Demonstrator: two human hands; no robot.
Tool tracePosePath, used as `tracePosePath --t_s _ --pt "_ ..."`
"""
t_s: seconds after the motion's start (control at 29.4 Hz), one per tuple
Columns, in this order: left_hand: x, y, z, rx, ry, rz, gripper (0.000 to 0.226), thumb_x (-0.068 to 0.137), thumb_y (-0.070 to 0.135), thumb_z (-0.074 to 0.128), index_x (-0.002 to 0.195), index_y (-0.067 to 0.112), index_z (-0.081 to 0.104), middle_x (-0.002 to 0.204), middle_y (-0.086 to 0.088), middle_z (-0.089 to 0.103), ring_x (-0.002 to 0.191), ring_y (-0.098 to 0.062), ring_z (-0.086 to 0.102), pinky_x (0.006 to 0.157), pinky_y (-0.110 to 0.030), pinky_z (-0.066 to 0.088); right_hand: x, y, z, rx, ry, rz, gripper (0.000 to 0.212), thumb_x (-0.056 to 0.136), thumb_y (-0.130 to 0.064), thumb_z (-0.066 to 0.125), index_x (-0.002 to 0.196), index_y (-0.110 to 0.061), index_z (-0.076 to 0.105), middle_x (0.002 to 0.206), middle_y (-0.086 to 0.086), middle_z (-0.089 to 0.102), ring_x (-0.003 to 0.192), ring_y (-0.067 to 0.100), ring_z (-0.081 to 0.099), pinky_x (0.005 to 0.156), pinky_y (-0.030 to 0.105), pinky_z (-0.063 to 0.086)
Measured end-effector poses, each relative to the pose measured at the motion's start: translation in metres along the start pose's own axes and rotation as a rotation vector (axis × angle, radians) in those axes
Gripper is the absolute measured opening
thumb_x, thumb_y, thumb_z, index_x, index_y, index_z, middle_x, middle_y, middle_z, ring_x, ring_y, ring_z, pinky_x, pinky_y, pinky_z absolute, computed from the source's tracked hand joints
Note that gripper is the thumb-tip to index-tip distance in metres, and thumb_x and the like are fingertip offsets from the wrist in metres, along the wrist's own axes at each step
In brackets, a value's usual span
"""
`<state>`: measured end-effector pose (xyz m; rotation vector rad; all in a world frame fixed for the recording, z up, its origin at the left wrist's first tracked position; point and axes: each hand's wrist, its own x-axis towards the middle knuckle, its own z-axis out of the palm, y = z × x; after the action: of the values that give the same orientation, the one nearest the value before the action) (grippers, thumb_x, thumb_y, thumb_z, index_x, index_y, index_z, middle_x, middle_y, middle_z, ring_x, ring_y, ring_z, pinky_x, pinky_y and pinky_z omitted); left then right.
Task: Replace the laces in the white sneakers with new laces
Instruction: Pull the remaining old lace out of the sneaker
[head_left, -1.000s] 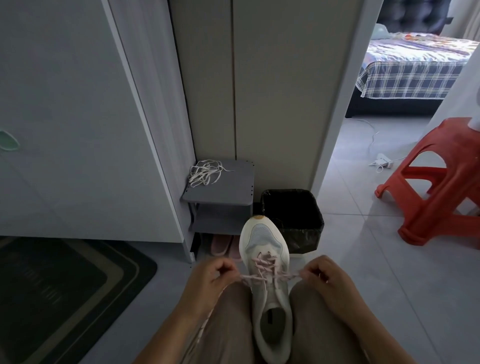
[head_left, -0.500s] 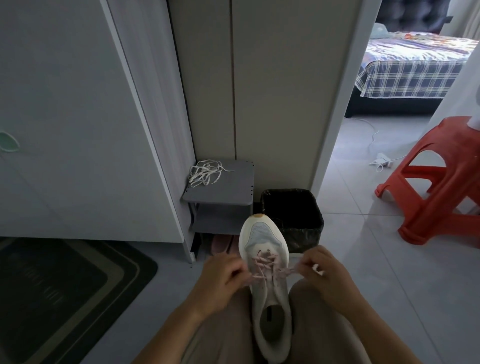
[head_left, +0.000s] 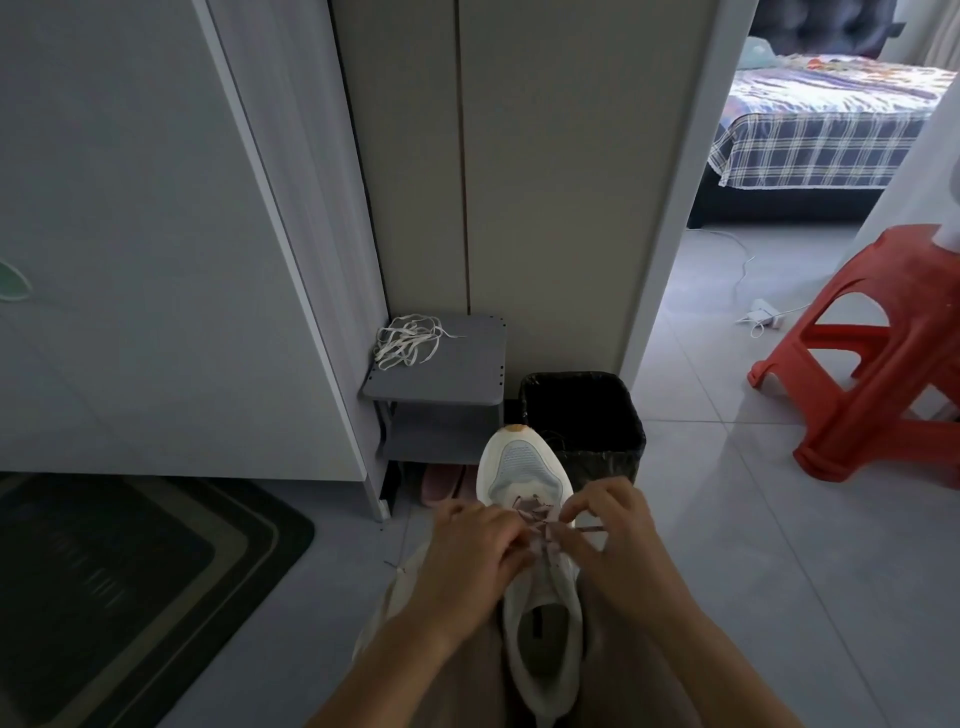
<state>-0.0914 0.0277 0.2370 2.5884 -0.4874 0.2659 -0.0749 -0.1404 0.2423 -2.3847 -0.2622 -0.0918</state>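
A white sneaker (head_left: 524, 467) lies between my knees, toe pointing away, with a pinkish lace (head_left: 535, 512) threaded through its front eyelets. My left hand (head_left: 467, 551) is curled over the left side of the lacing and pinches the lace near the middle. My right hand (head_left: 613, 525) pinches the other lace end, whose tip (head_left: 592, 529) sticks out to the right. The lower eyelets are hidden behind my fingers. A tangle of white laces (head_left: 408, 340) lies on the small grey shelf (head_left: 467, 374) ahead.
A black-lined bin (head_left: 582, 415) stands just beyond the toe. Pink slippers (head_left: 441, 483) sit under the shelf. A red plastic stool (head_left: 883, 353) is at the right, a dark mat (head_left: 130, 571) at the left. A doorway opens to a bed (head_left: 821, 135).
Both hands have come in from the shoe's sides to meet over the lacing. The lace ends, earlier pulled outward, are now drawn together at the middle.
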Motion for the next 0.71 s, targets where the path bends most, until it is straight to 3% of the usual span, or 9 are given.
tracePosePath --t_s 0.1,0.17,0.24,0.34,0.41,0.54,0.65,0.71 --pt "0.0 -0.004 0.0 -0.067 0.034 -0.026 0.019 0.093 0.034 0.051 0.1 0.021 0.062 0.103 0.012 0.063 0.101 -0.004 0.051 0.096 -0.017 0.018 -0.014 0.001 0.017 -0.224 -0.044 -0.011 0.038 0.079 -0.054 0.056 0.108 -0.032 0.046 0.121 -0.012 0.036 0.109 0.006 0.03 0.092 0.011 0.022" --pt "-0.004 -0.008 -0.001 -0.116 0.039 -0.028 0.015 0.092 0.031 0.053 0.095 0.021 0.063 0.095 0.018 0.059 0.093 0.003 0.049 0.093 -0.015 0.019 -0.024 0.005 0.026 -0.28 -0.008 -0.029 0.053 0.072 -0.059 0.047 0.116 -0.028 0.048 0.128 -0.008 0.041 0.118 0.015 0.037 0.1 0.022 0.021" --pt "-0.007 -0.009 -0.003 -0.162 0.026 -0.037 0.011 0.089 0.032 0.056 0.087 0.023 0.063 0.08 0.024 0.052 0.082 0.011 0.045 0.09 -0.016 0.022 -0.028 0.011 0.029 -0.237 0.092 -0.052 0.059 0.065 -0.057 0.051 0.112 -0.023 0.052 0.125 -0.002 0.048 0.115 0.017 0.043 0.097 0.029 0.025" --pt "-0.014 -0.017 -0.01 -0.266 0.018 -0.086 0.015 0.083 0.042 0.054 0.072 0.031 0.055 0.067 0.017 0.054 0.072 0.004 0.052 0.077 -0.018 0.037 -0.026 0.013 0.022 -0.052 0.199 0.042 0.055 0.057 -0.045 0.065 0.106 -0.022 0.054 0.118 -0.003 0.045 0.106 0.008 0.034 0.093 0.032 0.034" --pt "-0.02 -0.028 -0.019 -0.366 0.077 -0.172 0.016 0.081 0.033 0.059 0.067 0.027 0.056 0.076 0.011 0.061 0.068 -0.005 0.057 0.063 -0.014 0.041 -0.028 0.012 0.02 -0.047 0.292 0.036 0.047 0.052 -0.038 0.073 0.092 -0.023 0.055 0.106 0.0 0.05 0.098 0.009 0.036 0.081 0.033 0.037" --pt "-0.035 -0.04 -0.027 -0.415 0.141 -0.293 0.024 0.084 0.009 0.064 0.072 0.028 0.059 0.091 0.017 0.061 0.081 -0.008 0.058 0.065 -0.015 0.045 -0.033 0.011 0.024 -0.217 0.279 0.002 0.047 0.044 -0.031 0.089 0.075 -0.028 0.055 0.091 -0.003 0.052 0.088 0.017 0.046 0.075 0.032 0.033" --pt "-0.039 -0.04 -0.018 -0.382 0.169 -0.313 0.026 0.084 0.011 0.064 0.069 0.031 0.057 0.087 0.016 0.061 0.078 -0.006 0.058 0.065 -0.014 0.044 -0.035 0.013 0.028 -0.256 0.277 0.021 0.039 0.051 -0.037 0.085 0.08 -0.028 0.062 0.088 -0.005 0.051 0.083 0.017 0.048 0.074 0.031 0.033" --pt "-0.038 -0.038 -0.014 -0.265 0.173 -0.268 0.011 0.084 0.033 0.056 0.073 0.035 0.054 0.075 0.014 0.06 0.072 -0.003 0.056 0.068 -0.02 0.044 -0.034 0.012 0.026 -0.274 0.25 0.025 0.029 0.068 -0.048 0.07 0.089 -0.031 0.063 0.091 -0.01 0.049 0.085 0.009 0.043 0.077 0.028 0.032"
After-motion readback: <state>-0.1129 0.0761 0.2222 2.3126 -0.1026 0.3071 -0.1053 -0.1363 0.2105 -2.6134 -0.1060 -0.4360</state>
